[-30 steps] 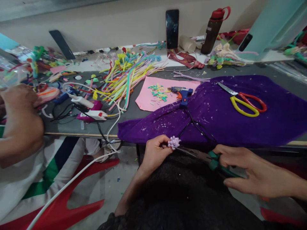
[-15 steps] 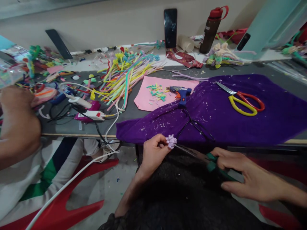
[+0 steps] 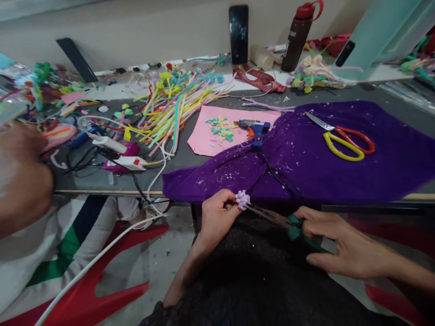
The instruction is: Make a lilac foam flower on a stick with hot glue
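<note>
Both hands (image 3: 217, 217) at lilac flower (image 3: 242, 199)

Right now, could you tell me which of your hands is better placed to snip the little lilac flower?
Right, probably. The right hand grips the green-handled pliers, their tip at the lilac flower; the left hand is busy pinching that flower.

You have soft, even light over the table (image 3: 204, 163), with faint shadows. The co-worker's arm (image 3: 20, 181) at the left edge is blurred, the table's far edge bows from wide-angle distortion, and your dark lap (image 3: 258, 276) shows little detail.
</note>
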The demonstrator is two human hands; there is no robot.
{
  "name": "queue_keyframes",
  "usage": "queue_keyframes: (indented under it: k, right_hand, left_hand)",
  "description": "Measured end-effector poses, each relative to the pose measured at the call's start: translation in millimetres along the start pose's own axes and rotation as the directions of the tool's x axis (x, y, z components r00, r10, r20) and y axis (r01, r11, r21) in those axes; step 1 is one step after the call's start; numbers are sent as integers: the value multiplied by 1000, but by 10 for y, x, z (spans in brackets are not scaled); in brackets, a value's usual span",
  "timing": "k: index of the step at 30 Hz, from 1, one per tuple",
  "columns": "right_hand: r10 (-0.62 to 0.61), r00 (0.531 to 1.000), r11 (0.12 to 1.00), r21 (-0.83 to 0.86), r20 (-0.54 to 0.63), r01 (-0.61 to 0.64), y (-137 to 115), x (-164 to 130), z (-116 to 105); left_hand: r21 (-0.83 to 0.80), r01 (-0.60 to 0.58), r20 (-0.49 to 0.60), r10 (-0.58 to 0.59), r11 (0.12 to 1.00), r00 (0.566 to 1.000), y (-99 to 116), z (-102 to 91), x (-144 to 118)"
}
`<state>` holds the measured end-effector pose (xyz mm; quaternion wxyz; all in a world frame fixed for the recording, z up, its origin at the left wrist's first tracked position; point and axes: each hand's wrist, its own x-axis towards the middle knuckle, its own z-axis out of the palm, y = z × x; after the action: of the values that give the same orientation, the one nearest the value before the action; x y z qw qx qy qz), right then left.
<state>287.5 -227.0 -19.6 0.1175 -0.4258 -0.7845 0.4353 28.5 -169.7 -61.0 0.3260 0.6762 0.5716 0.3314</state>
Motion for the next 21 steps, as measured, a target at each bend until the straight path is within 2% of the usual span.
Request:
queue_keyframes:
  k: [4, 13, 21]
  right_hand:
    - [-8, 1000, 1000, -15, 2, 8, 26, 13, 24]
    - [-12, 999, 1000, 10, 53, 11, 53, 28, 16]
    - [13, 987, 967, 249, 162, -53, 55, 57, -109]
  left_hand:
    - [59, -37, -13, 38, 998, 999, 37, 25, -2]
    - [32, -12, 20, 11, 999, 1000, 3, 69, 5]
    - [59, -66, 8, 65, 996, 998, -18, 84, -21]
